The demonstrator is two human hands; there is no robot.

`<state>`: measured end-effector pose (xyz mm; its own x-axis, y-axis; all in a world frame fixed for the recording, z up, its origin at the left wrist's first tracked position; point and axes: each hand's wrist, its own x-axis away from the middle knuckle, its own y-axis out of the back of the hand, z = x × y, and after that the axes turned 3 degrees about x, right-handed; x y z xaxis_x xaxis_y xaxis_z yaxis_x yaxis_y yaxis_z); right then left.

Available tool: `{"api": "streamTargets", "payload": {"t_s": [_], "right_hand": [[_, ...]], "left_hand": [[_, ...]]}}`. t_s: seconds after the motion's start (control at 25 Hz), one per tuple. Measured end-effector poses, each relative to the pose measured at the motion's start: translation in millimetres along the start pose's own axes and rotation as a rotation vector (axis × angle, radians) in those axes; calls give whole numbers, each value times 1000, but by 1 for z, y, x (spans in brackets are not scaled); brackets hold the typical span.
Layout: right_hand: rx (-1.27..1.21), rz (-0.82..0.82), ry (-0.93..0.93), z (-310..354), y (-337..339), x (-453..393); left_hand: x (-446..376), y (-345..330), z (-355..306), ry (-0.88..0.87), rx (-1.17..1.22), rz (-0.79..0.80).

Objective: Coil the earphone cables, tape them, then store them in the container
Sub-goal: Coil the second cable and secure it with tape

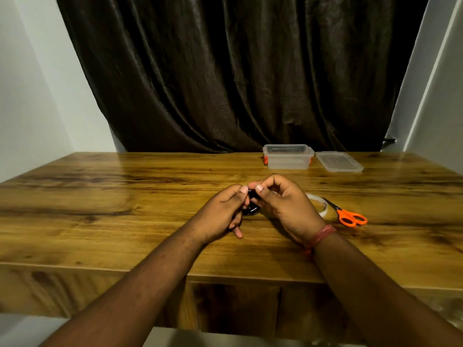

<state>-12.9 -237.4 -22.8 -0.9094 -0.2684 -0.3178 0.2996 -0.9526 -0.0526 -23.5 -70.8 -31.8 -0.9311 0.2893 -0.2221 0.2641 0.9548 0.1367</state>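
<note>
Wooden table [125, 209], broad and glossy, grain running left to right; dark curtain [238, 71] hangs behind its far edge, pale walls either side.

Both my hands meet over the middle of the table, raised a little above the surface. Left hand [224, 211]: fingers curled, thumb tip pressed to the top of the earphone cable coil [251, 209], lower fingers hanging toward the table. Right hand [281, 204]: fingers curled over, thumb pinching the same bundle from the other side, thumbnails nearly touching. Red thread band [322, 234] on my right wrist.

The coil itself — black, glossy, a small tight bundle — is held between the two hands; only its lower loops and a bit near the thumbs show. Whether tape is on it, I cannot tell.

Container [288, 156]: clear plastic box with orange clips at its ends, open, at the far edge of the table to the right of centre. Something dark lies inside near the rim, too unclear to name. Its lid [338, 161] lies flat just beside it on the right.

Tape roll [319, 204]: pale, lying flat just right of my right hand, partly hidden by it. Scissors [347, 214]: orange handles, blades shut, tips pointing toward the tape roll and almost touching it.
</note>
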Motion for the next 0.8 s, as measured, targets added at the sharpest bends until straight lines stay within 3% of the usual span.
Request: {"api": "streamTargets", "payload": {"t_s": [0.44,0.8], "right_hand": [[258,0,103,-7,4,-1],[321,10,158,-10,3,-3]], "left_hand": [[-9,0,5,47,-11,-101],[-5,-4,2,14,-146,-175]]}}
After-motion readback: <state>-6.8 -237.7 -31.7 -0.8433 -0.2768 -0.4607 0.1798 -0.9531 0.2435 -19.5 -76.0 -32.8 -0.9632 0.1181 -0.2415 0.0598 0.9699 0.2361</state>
